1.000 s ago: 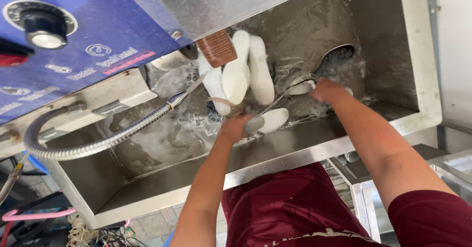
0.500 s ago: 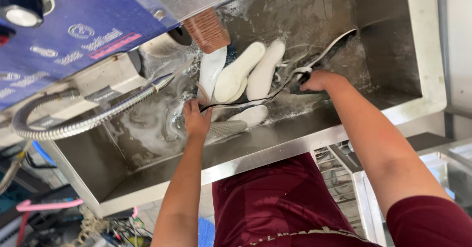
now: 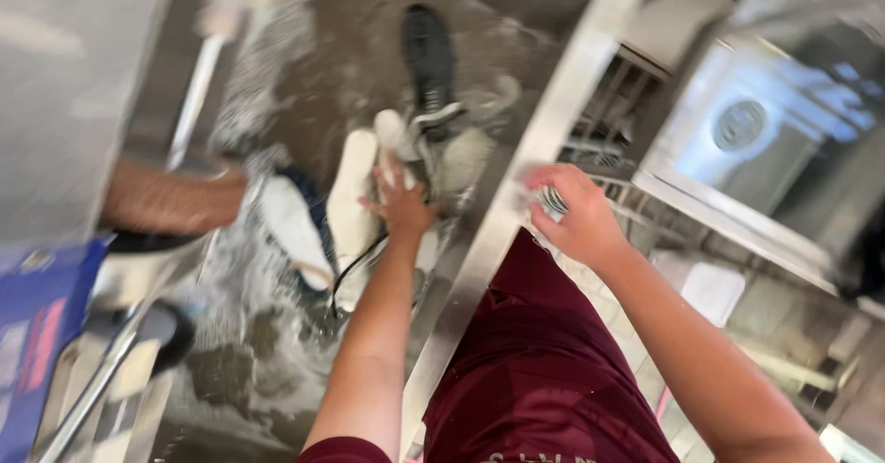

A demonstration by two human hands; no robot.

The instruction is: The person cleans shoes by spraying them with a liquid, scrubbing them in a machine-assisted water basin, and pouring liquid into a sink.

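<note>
Frame blurred. Left hand (image 3: 401, 203) down in the wet stainless steel sink (image 3: 544, 140), fingers spread loosely over a pile of white foam insoles (image 3: 350, 196); whether it grips one, cannot tell. Black shoe (image 3: 429, 58) lies beyond the pile, near the far wall. Right hand (image 3: 576, 214) outside the sink's near edge, closed round a small striped object (image 3: 553, 201), open room beneath it

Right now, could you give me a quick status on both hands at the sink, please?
Left hand down in the steel sink, on the white insoles. Right hand outside the rim, gripping something small, blurred. Black shoe lies beyond.
</note>
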